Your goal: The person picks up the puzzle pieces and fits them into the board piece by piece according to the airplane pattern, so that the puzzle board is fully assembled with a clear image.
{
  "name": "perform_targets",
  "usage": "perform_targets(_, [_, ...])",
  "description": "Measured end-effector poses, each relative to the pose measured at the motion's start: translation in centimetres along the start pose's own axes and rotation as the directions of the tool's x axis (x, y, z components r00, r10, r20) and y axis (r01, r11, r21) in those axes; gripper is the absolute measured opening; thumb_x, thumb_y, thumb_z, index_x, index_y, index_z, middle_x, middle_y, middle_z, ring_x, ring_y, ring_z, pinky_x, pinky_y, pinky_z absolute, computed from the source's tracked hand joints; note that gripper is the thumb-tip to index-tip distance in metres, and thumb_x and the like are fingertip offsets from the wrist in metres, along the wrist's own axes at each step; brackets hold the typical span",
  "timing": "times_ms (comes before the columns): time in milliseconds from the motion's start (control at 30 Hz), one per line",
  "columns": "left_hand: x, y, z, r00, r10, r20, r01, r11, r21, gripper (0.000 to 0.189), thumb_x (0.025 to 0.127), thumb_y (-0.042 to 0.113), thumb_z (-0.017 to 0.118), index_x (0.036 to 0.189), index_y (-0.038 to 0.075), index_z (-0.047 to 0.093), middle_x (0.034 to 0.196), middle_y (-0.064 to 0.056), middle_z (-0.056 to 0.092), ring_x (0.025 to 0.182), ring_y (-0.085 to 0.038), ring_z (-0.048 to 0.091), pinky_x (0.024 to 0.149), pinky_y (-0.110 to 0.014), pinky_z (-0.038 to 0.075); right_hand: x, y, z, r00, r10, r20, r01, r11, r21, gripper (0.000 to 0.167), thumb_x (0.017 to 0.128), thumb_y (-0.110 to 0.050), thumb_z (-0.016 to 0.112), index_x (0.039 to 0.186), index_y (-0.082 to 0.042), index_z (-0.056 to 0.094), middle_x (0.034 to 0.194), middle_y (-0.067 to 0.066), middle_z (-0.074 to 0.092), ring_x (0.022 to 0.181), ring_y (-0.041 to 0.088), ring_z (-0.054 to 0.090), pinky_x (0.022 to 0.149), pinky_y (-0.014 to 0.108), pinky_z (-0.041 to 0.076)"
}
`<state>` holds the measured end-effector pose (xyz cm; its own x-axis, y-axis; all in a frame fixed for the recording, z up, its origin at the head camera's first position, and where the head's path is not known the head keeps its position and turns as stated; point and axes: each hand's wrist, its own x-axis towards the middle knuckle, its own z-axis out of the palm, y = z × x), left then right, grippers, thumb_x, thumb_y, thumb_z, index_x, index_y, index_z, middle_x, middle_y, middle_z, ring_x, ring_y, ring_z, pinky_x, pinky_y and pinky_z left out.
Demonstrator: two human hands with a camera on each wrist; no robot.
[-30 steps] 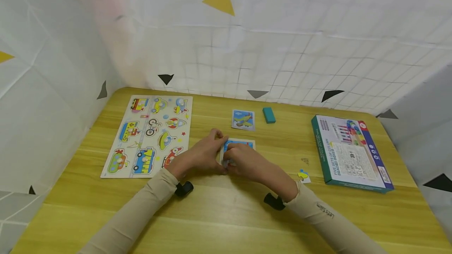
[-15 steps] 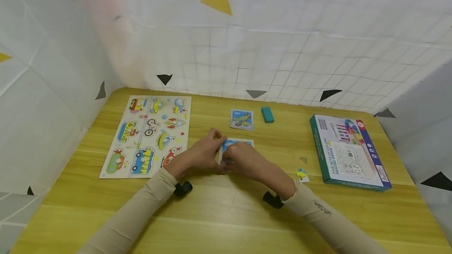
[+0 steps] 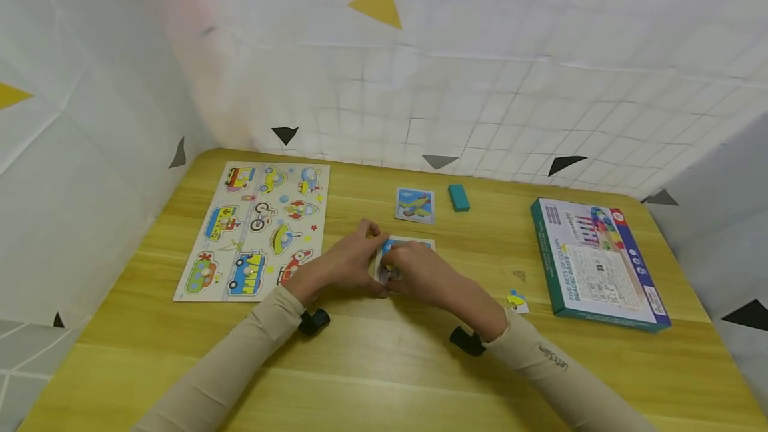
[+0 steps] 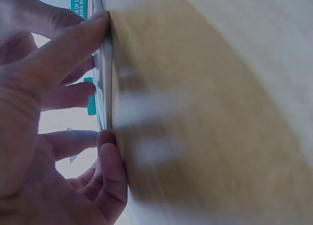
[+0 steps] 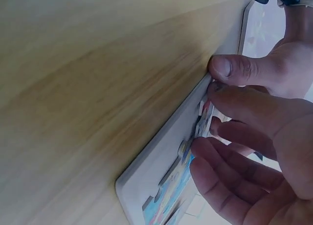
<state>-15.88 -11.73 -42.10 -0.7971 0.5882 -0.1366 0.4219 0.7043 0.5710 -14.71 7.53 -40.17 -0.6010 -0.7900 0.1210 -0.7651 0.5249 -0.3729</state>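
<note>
A small square jigsaw puzzle tray [image 3: 423, 243] with a blue picture lies on the table under both hands. My left hand [image 3: 350, 260] grips its left side, thumb at the near corner and a finger at the far one. In the left wrist view, the left hand [image 4: 73, 54] spans the tray's thin edge [image 4: 108, 83]. My right hand [image 3: 423, 275] is over the tray, its fingertips pinching a small puzzle piece [image 3: 391, 272] at the left part. In the right wrist view, cut-out bare areas of the tray [image 5: 156, 173] show; the right hand [image 5: 249, 156] partly hides the piece.
A loose yellow-and-white puzzle piece [image 3: 517, 302] lies right of the right hand. Behind the tray are an airplane picture card [image 3: 415, 206] and a teal block [image 3: 459, 198]. A vehicle peg board [image 3: 303, 237] lies left, a flat box [image 3: 603, 265] right.
The right fingers have shifted slightly over the left part of the tray, with a bit more of the piece showing. The left hand keeps its place; the head view sways a little.
</note>
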Motion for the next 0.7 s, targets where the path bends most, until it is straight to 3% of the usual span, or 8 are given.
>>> perform_targets(233, [-0.02,0.02,0.01,1.0,-0.003,-0.002,0.003,1.0,-0.002,0.108,0.068,0.043,0.092,0.155,0.011,0.037,0.138,-0.007,0.031,0.102,-0.021,0.052,0.09,-0.03,0.046,0.04,0.2,-0.08,0.999,0.04,0.027,-0.041,0.999,0.033,0.016,0.08,-0.012,0.084,0.092,-0.005,0.076,0.088,0.004,0.066,0.079,0.015,0.061,0.068,0.027,0.05])
perform_targets(433, [0.03,0.04,0.06,1.0,0.006,-0.011,-0.006,1.0,0.006,0.105,0.069,0.043,0.092,0.154,0.011,0.038,0.137,-0.007,0.031,0.101,-0.021,0.053,0.087,-0.029,0.045,0.21,0.28,-0.15,0.999,0.03,0.045,-0.034,0.996,0.086,0.009,0.08,-0.006,0.082,0.086,-0.005,0.077,0.083,0.003,0.066,0.075,0.012,0.056,0.067,0.026,0.048])
perform_targets(700, [-0.06,0.0,0.04,1.0,0.009,-0.012,-0.009,1.0,0.005,0.107,0.07,0.044,0.091,0.155,0.009,0.036,0.138,-0.008,0.031,0.101,-0.022,0.053,0.088,-0.029,0.046,0.33,0.21,-0.17,0.998,0.02,0.056,-0.024,0.997,0.077,0.007,0.08,-0.006,0.081,0.083,-0.007,0.076,0.082,0.002,0.064,0.074,0.012,0.054,0.066,0.029,0.047])
